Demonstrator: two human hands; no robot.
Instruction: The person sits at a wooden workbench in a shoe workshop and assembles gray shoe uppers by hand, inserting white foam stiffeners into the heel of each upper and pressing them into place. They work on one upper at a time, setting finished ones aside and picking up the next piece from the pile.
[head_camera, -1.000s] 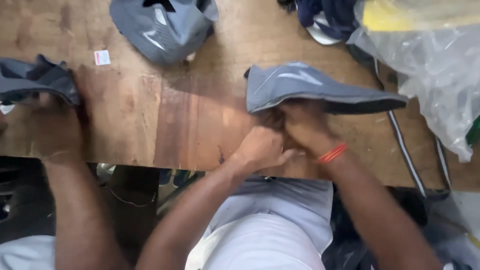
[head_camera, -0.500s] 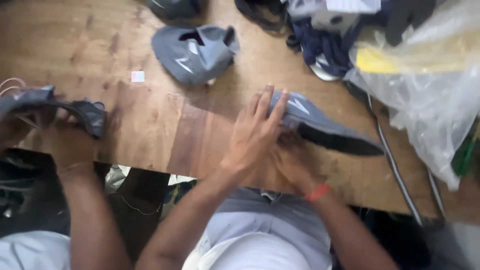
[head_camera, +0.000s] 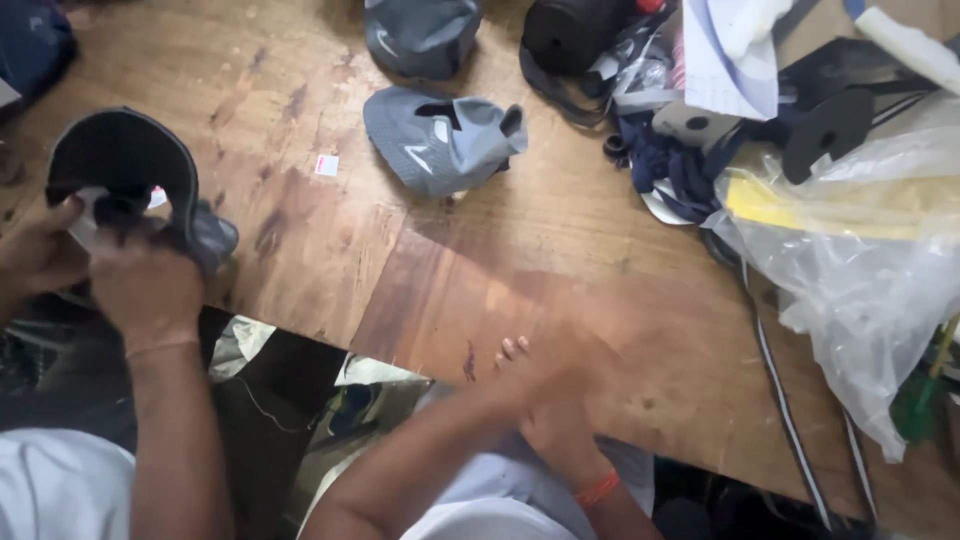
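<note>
My left hand (head_camera: 525, 375) and my right hand (head_camera: 562, 425), the right one with an orange band at the wrist, lie together at the front edge of the wooden table (head_camera: 420, 290). Both are blurred. The left hand's fingers stretch flat over the edge, and I see nothing in either hand. The grey cap from the earlier frames is out of view. Nearest on the table is another grey cap (head_camera: 440, 140), lying crumpled well beyond my hands.
At the left a co-worker's hands (head_camera: 140, 285) hold a cap with a black visor (head_camera: 125, 160). Another grey cap (head_camera: 420, 35) and a black round thing (head_camera: 570, 30) lie at the back. A clear plastic bag (head_camera: 860, 260), dark blue fabric (head_camera: 680, 165) and a black cord (head_camera: 785, 420) crowd the right.
My hands have left the grey cap and drawn back to the table's front edge; that cap is gone from view. The view has shifted, and the co-worker has raised their cap.
</note>
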